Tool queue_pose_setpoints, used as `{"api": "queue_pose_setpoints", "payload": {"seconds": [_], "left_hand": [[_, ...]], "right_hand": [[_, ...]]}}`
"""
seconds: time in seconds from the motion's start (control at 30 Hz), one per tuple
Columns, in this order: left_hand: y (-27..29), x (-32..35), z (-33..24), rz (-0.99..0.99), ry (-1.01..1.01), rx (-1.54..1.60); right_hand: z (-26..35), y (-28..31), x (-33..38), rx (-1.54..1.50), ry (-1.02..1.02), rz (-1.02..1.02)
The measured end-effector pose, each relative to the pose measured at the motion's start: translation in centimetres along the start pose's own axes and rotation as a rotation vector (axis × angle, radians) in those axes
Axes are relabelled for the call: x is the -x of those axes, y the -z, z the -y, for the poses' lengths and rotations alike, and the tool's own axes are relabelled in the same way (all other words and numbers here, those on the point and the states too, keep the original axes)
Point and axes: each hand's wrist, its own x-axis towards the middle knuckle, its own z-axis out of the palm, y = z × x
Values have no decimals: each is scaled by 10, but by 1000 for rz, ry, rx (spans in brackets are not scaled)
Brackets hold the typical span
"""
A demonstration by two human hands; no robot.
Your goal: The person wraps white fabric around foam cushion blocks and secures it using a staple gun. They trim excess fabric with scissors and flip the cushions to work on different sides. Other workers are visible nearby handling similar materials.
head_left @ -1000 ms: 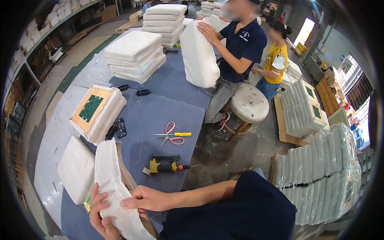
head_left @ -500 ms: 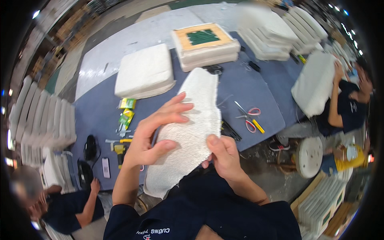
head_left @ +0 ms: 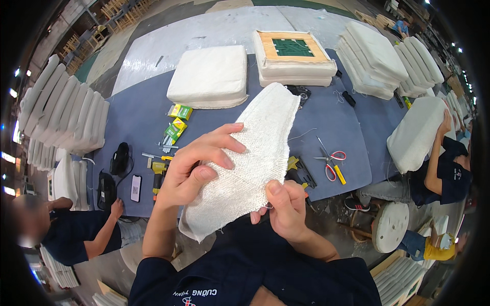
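Note:
A piece of white woven fabric (head_left: pixel 250 148) with a frayed right edge is held up before me. My right hand (head_left: pixel 285 206) pinches its lower right edge between thumb and fingers. My left hand (head_left: pixel 199 166) rests against the fabric's left side, its fingers curved and spread, the thumb apart from them. Beyond the fabric is the blue-grey table (head_left: pixel 326 125). To its right lie scissors (head_left: pixel 331 160) with red-and-white handles and a yellow-handled tool (head_left: pixel 340 174). Beside my right hand is a yellow-and-black staple gun (head_left: pixel 302 172), partly hidden by the fabric.
White padded cushions (head_left: pixel 208 76) stand at the back, one stack topped by a wooden frame (head_left: pixel 293 46). At left are green-yellow boxes (head_left: pixel 176 128), another staple gun (head_left: pixel 158 173), a phone (head_left: pixel 136 188) and a black bag (head_left: pixel 106 189). One person (head_left: pixel 89 224) sits left; another (head_left: pixel 441 171) handles a cushion at right.
My view has shifted, so the table items sit elsewhere in the picture. The fabric's top leans further right. My right hand keeps its pinch; the left thumb has moved slightly up and left.

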Motion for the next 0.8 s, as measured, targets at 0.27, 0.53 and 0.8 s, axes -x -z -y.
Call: {"api": "queue_pose_setpoints", "payload": {"seconds": [0.27,0.53,0.8], "left_hand": [[10,7,-7,-47,-35,-96],[-21,15,-69,-297,344,-771],[-52,30,-63,-483,386,-746]], "right_hand": [[-27,-5,-13,60,90,15],[-33,-22,-26,174,196,-11],[-46,-32,-34,376,361,125]]}}
